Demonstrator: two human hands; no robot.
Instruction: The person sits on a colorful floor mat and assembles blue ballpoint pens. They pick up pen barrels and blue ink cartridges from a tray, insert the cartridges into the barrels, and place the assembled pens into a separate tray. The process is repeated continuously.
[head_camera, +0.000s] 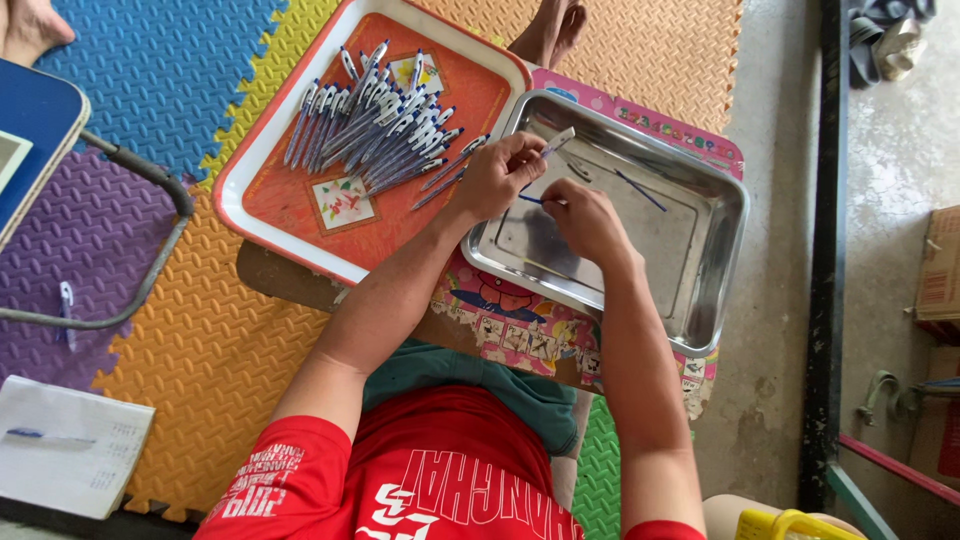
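Steel tray sits centre-right of frame on a low patterned desk; both hands work over its left half, left hand with grip closed on a pen barrel, right hand pinching a thin blue refill close by the barrel. One more loose refill lies on the tray floor just right of the hands, and the finished pens are piled on the orange tray at upper centre. Likely risks: thin refill slipping from the pinch or bending if pushed in off-axis, and a sleeve or elbow nudging the pen pile, which lies loose.
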